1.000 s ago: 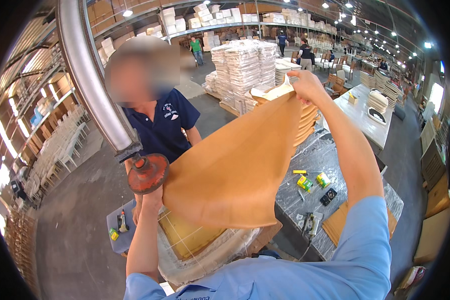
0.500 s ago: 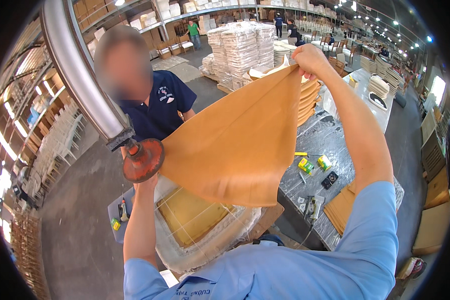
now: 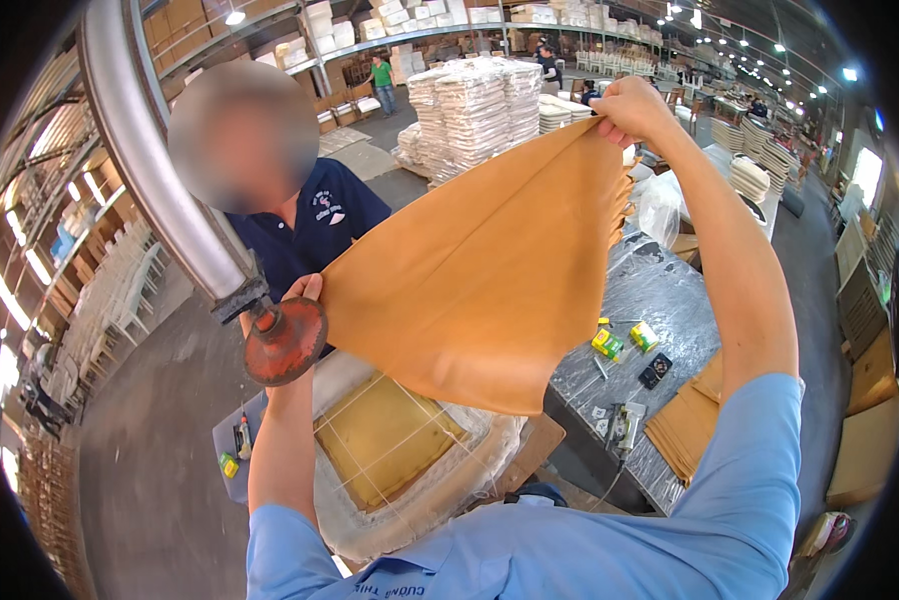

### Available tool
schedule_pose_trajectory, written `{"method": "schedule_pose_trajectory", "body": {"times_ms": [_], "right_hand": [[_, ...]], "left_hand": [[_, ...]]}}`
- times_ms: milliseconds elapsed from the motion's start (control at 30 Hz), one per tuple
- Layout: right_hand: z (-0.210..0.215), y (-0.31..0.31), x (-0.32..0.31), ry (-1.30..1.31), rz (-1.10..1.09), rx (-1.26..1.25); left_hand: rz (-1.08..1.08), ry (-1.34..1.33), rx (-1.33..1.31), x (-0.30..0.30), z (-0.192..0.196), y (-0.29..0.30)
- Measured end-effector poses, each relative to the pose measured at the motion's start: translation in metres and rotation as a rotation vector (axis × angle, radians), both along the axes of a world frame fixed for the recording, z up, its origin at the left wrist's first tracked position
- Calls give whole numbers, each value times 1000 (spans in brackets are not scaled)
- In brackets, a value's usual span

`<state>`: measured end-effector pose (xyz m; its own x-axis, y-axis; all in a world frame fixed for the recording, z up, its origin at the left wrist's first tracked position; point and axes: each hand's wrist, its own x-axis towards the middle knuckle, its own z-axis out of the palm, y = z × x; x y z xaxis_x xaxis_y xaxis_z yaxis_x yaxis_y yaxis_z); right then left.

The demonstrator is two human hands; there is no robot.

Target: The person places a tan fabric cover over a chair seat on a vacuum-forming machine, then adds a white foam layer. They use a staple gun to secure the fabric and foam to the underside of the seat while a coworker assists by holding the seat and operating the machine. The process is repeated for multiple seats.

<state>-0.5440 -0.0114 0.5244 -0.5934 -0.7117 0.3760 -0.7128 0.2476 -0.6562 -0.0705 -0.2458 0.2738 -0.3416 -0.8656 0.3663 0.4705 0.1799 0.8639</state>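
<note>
Tan sheet (image 3: 470,290); shiny table (image 3: 670,302); warehouse (image 3: 160,450)

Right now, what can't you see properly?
Head view:
Most of the bare left hand: behind the round red disc.
Far side of the yellow-centred, white-rimmed padded piece: behind the smooth tan leather-like sheet.
Face of the person in the navy collared shirt: blurred.
Pale blue shirt: cut off by the bottom edge.

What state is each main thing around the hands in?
Tan sheet: held up, spread
Left hand: gripping sheet edge, partly hidden
Right hand: closed on upper corner
Red disc: attached to metal post
Pale padded piece: partly hidden
Grey tool: lying unheld
Brown pieces: piled flat
</note>
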Motion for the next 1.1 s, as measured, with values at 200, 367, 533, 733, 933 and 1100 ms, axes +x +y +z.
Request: {"method": "schedule_pose_trajectory", "body": {"times_ms": [200, 367, 533, 733, 933, 1100], "right_hand": [[3, 20, -4, -74, 215, 19], [-3, 23, -21, 213, 249, 31], [-8, -16, -12, 560, 112, -114], [-1, -38, -3, 647, -6, -261], [-27, 9, 4, 599, 79, -357], [-225, 77, 76, -105, 234, -249]], "left_hand": [[1, 65, 30, 6, -4, -4], [-17, 92, 66, -8, -12, -1], [255, 57, -16, -23, -6, -34], [488, 63, 27, -64, -4, -69], [309, 183, -108, -39, 22, -83], [-174, 197, -135, 81, -32, -13]]}}
